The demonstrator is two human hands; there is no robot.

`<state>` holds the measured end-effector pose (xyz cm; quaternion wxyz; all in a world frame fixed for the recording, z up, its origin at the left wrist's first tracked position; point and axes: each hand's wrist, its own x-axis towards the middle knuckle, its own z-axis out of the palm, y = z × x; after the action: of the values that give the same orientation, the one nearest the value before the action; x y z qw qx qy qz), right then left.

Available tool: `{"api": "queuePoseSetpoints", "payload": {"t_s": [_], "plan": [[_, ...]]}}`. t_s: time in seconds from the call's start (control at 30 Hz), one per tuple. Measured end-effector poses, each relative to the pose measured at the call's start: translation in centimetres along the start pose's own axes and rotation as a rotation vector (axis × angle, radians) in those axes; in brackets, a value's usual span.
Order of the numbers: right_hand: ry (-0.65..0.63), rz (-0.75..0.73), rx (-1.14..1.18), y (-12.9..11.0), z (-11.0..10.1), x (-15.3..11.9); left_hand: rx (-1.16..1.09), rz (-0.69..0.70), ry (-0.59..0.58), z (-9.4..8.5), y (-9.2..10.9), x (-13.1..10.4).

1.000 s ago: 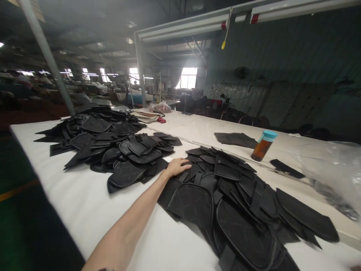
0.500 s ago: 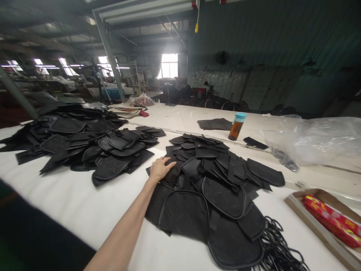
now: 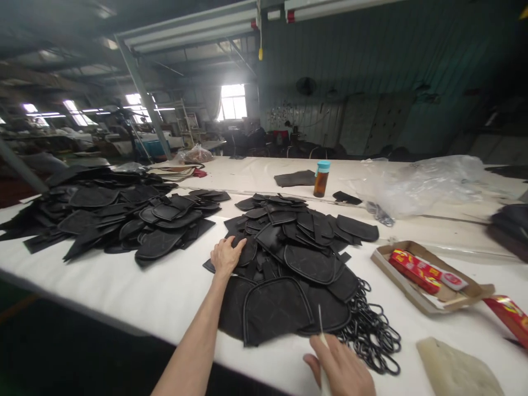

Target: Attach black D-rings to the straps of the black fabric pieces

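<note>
My left hand (image 3: 226, 255) rests at the left edge of the nearer pile of black fabric pieces (image 3: 276, 311), its fingers curled over a small rounded black piece (image 3: 246, 252). At the bottom, my right hand (image 3: 344, 366) is wrapped round a thin pale-handled tool (image 3: 324, 357) whose narrow tip points up in front of the pile. Black metal clips or rings (image 3: 373, 330) lie heaped just beyond my right hand, at the pile's right side.
A larger black pile (image 3: 103, 206) lies on the left of the white table (image 3: 165, 294). Farther back stands a bottle with a blue lid (image 3: 322, 179). On the right are an open cardboard box (image 3: 412, 291) with red packets, clear plastic (image 3: 433, 184) and a pale slab (image 3: 457, 368).
My right hand has come into view from below, holding the tool. The view has swung right, showing more of the box and the slab. My left hand remains at the pile's left edge.
</note>
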<state>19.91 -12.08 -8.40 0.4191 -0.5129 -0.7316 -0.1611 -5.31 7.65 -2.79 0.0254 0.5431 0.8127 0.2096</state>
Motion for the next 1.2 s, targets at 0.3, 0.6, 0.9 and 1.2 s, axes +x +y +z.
{"api": "queuePoseSetpoints", "payload": {"t_s": [0.3,0.6,0.9,1.2], "plan": [[-0.126,0.023,0.178,-0.9,1.7,2.3,-0.128,-0.123,-0.139,-0.4,0.1,-1.3],[-0.189,-0.037,0.347,-1.3,2.3,3.3,-0.360,0.083,-0.053,-0.5,-2.7,-6.0],[-0.179,-0.033,0.282,-1.1,2.7,4.4,-0.513,0.083,0.174,0.5,-1.7,-7.3],[-0.195,0.076,0.281,0.5,-1.2,2.2,-0.515,0.077,0.100,-0.3,-2.0,-6.7]]}}
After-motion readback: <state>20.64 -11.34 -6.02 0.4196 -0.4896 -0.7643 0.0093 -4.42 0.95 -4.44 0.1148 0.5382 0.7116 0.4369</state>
